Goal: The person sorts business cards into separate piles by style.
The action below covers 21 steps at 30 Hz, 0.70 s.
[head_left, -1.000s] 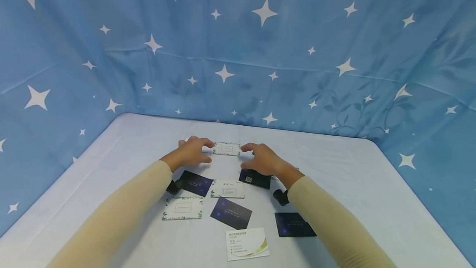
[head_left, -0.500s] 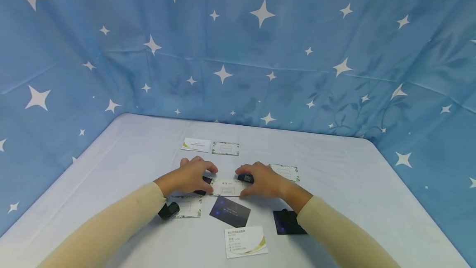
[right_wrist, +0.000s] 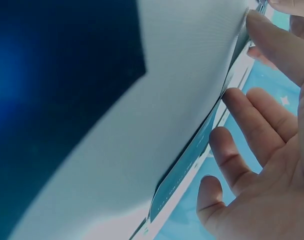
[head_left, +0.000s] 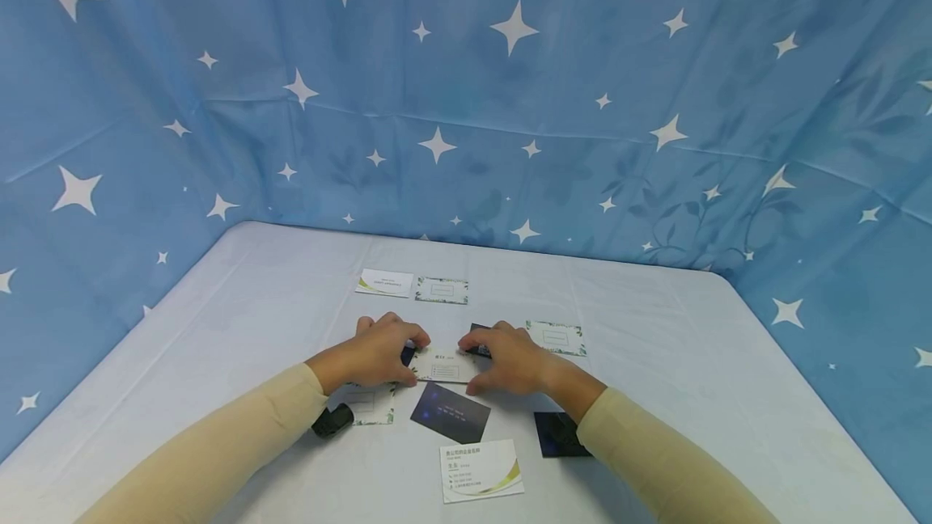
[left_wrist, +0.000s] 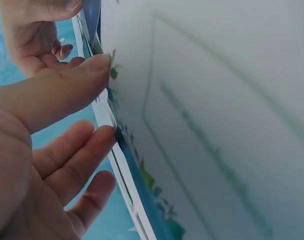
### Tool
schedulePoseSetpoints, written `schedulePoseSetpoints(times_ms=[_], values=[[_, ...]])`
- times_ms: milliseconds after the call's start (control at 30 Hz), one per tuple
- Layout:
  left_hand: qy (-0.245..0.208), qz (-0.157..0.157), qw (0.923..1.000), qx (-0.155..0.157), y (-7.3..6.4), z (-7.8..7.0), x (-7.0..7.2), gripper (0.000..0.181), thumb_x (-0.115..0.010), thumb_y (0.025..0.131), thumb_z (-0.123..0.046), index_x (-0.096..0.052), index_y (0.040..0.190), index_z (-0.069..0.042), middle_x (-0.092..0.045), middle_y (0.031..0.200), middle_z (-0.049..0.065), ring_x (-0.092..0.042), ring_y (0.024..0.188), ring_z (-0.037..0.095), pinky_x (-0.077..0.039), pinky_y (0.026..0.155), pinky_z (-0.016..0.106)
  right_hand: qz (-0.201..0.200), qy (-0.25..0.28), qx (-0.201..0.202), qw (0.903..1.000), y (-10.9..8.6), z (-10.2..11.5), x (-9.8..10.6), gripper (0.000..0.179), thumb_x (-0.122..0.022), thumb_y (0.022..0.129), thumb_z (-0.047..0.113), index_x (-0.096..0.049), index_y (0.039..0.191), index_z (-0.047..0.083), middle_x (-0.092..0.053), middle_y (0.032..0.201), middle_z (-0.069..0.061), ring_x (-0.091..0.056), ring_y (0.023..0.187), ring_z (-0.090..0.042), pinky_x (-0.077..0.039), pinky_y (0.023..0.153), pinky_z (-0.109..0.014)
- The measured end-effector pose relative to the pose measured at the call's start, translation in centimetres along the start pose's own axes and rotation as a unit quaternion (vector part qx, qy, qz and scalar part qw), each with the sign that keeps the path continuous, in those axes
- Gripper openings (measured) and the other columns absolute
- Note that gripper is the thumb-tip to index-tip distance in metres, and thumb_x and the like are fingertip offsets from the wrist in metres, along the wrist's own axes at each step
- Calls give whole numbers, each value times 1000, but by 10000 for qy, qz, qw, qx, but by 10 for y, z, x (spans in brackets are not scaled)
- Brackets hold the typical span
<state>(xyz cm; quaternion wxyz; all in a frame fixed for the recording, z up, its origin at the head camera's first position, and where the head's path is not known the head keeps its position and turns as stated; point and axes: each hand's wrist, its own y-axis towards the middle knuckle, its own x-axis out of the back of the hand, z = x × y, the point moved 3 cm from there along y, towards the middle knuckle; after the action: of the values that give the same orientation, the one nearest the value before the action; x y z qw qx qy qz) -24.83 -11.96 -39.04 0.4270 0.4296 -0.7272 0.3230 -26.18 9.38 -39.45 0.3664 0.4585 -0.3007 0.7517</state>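
Middle card: a white business card (head_left: pixel 444 367) with printed text lies between both hands, near the centre of the table (head_left: pixel 655 330). Clock directions below are from this card.
Left hand: at 9 o'clock, the left hand (head_left: pixel 374 352) curves round the card's left end, thumb and forefinger apart; whether it grips or only touches, I cannot tell.
Right hand: at 3 o'clock, the right hand (head_left: pixel 517 362) mirrors it at the other end, its thumb and forefinger also apart; its hold cannot be told either.
Dark cards: one dark card (head_left: pixel 451 413) lies slanted just below at 6 o'clock; another (head_left: pixel 557 437) is at 4, partly covered by the right arm. Two more are half hidden beside the hands.
Pale cards: a leafy-bordered card (head_left: pixel 369 404) sits at 8 o'clock. At 12 lies another leafy card (head_left: pixel 442 290), just beside a gold-curved card at 11.
Handling: light, even contact at both short ends should keep the card square. Thin stock could bend if squeezed inward, and low fingertips could drag the dark cards, so a shallow touch on the edges alone looks best.
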Motion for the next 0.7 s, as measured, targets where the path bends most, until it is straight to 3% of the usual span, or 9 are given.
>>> schedulePoseSetpoints(times_ms=[267, 567, 700], values=[[-729, 121, 9966, 369, 1, 2, 0, 61, -89, 75, -19, -60, 129, -19, -55, 115, -8, -42, 102, 24, -33, 85, 44, -49, -45, -21, 10000, -1, 2, 1, 61, -87, 76, 39, -66, 130, 22, -61, 121, 2, -48, 109, -22, -38, 93, -48], [-979, 44, 9946, 328, 1, 7, 9, 59, -88, 77, -22, -60, 128, -19, -55, 124, -4, -43, 114, 26, -34, 94, 49, -332, -142, 130, 9993, -4, 3, 6, 57, -83, 80, 40, -67, 130, 19, -64, 121, 2, -50, 105, -20, -37, 93, -48], [-1032, -131, 9945, 109, 3, 8, 15, 57, -86, 80, -21, -59, 129, -14, -57, 124, -4, -44, 124, 26, -30, 99, 53, -653, -63, 253, 9975, -4, 2, 12, 53, -80, 83, 38, -67, 130, 18, -65, 119, 1, -51, 104, -20, -39, 92, -47]])
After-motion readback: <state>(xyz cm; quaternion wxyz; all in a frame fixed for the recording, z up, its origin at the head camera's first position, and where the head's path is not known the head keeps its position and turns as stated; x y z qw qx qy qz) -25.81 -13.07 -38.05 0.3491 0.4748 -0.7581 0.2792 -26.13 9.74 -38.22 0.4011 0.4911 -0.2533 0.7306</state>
